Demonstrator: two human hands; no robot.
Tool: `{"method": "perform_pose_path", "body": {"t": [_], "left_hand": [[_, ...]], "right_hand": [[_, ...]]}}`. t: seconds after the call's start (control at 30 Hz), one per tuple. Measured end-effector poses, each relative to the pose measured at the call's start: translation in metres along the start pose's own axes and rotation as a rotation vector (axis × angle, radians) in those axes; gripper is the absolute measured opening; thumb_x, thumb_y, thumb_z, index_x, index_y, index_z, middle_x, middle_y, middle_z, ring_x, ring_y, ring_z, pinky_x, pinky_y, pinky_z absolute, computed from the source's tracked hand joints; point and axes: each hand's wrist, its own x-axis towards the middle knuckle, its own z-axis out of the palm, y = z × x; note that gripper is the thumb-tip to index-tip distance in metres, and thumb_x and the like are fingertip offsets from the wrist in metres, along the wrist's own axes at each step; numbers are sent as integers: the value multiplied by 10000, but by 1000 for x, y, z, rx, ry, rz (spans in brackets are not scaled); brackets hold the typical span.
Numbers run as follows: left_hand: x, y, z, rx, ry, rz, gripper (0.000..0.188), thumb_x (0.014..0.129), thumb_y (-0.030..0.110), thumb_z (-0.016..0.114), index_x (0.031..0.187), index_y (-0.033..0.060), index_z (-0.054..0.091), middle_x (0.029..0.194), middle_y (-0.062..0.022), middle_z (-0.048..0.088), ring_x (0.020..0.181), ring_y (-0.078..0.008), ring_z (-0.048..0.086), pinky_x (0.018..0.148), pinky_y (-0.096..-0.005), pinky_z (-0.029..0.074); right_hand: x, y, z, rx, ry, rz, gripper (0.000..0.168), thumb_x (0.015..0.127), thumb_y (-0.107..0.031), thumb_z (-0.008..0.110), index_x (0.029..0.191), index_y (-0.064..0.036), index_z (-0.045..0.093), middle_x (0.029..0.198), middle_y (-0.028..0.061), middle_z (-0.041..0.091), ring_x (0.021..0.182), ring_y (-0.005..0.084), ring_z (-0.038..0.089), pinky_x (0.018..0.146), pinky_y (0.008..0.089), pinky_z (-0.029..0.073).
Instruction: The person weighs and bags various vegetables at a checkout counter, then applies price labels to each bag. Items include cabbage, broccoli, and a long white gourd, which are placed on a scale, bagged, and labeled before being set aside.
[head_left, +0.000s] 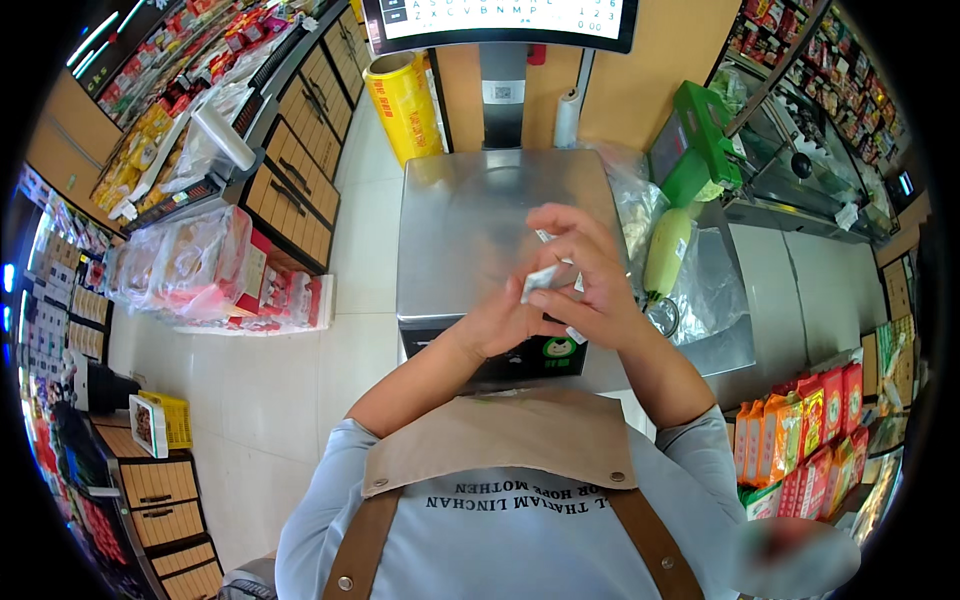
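Observation:
My left hand (496, 324) and my right hand (596, 281) meet over the steel plate of a weighing scale (450, 240). Between them is a small white label (540, 283). The right thumb presses on its lower edge, and the left thumb is against its left side. More small white labels cling around the right fingers, among them one label (575, 335) near the heel of that hand. Left fingers are blurred and partly covered, so their grip is unclear. A screen (502, 19) with a letter keypad rises on a post behind the scale.
Right of the scale, a pale green squash (667, 251), clear plastic bags (705, 285) and a green box (690, 142) rest on a steel counter. A yellow film roll (405, 109) stands behind left. Wrapped packages (187, 255) lie left; bagged goods (810, 427) are stacked right.

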Motion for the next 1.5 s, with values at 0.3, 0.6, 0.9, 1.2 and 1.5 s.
{"method": "perform_pose_path", "body": {"t": [0.3,0.6,0.9,1.2,1.5], "left_hand": [[-5,-6,4,-64,50,-26,935,696,702,524,1419,263,125,1367,-37,312,1247,-258,334,865,-457,450],[-4,-22,13,-65,224,-115,976,648,771,478,1413,256,160,1390,-47,273,1240,-271,324,865,-488,428],[23,-12,48,131,155,-200,1123,580,835,468,1423,228,41,1398,-38,218,1277,-220,282,866,-459,413],[17,-13,37,-140,190,-121,1166,548,683,682,1427,198,89,1425,-66,226,1300,-272,281,895,-475,436],[-28,-14,17,-87,-36,195,1075,630,655,652,1429,308,22,1478,-57,121,1314,-260,253,805,-461,488]], "right_hand": [[-3,13,-13,-64,227,204,427,696,-142,700,1073,-34,530,1155,112,489,1040,230,483,917,342,357],[-76,48,-65,545,435,432,293,728,-64,642,1004,-52,543,1139,80,504,1076,177,456,916,313,358],[-13,29,-32,170,-168,100,259,711,-101,653,932,-75,521,1212,132,457,1117,230,425,940,353,314],[-30,57,-67,124,147,314,637,708,-121,665,1276,-40,389,1234,97,475,1162,211,435,977,353,328],[-289,354,-142,-997,309,1166,831,681,-527,673,1197,86,449,1077,219,565,944,306,577,793,389,478]]}}
